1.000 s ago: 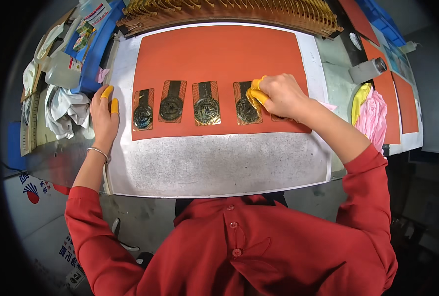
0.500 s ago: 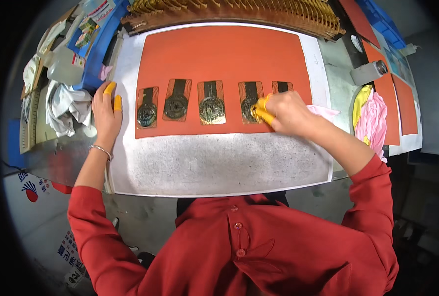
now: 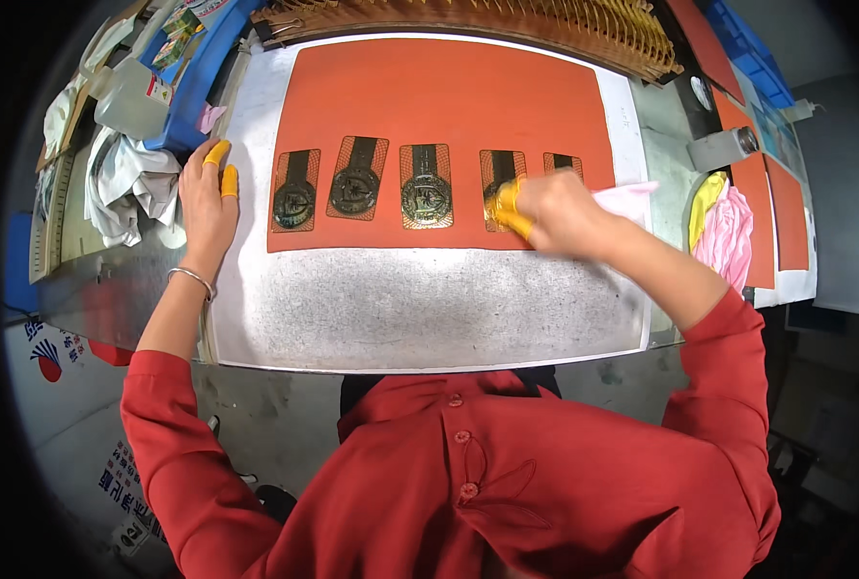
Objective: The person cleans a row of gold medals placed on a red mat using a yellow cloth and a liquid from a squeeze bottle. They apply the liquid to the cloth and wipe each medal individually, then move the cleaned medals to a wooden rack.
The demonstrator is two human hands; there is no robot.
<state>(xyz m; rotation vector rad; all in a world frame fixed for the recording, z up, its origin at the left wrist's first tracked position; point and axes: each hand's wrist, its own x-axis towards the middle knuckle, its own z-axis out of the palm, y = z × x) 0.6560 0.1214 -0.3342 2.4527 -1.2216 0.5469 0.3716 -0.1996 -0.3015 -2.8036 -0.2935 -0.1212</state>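
"Where did the plate lie?"

"The dark plate (image 3: pixel 499 172), fourth from the left in a row of five, lay just inside the near edge of the orange sheet (image 3: pixel 449 96), toward its right corner."

"And the grip?"

"The right hand (image 3: pixel 569 214) was bent over it, the yellow-capped fingers (image 3: pixel 513 203) drawn close together and touching its round part; I couldn't tell whether they pinched anything."

"The left hand (image 3: pixel 207 205)?"

"Released, loosely extended at the left edge of the white paper (image 3: pixel 420 299) under the sheet."

"Had anything changed?"

"A second earlier the right hand hid nearly all of the fifth plate (image 3: pixel 563 161); now its upper end showed. The left hand had stayed put."

"Farther out?"

"On the tabletop (image 3: pixel 656 125), a white cloth (image 3: pixel 125 193) lay near the left edge, a pink cloth (image 3: pixel 724 241) and a yellow cloth (image 3: pixel 706 205) near the right, with a bottle (image 3: pixel 716 151) beyond them, and a row of gold-coloured pieces (image 3: pixel 555 17) along the far side."
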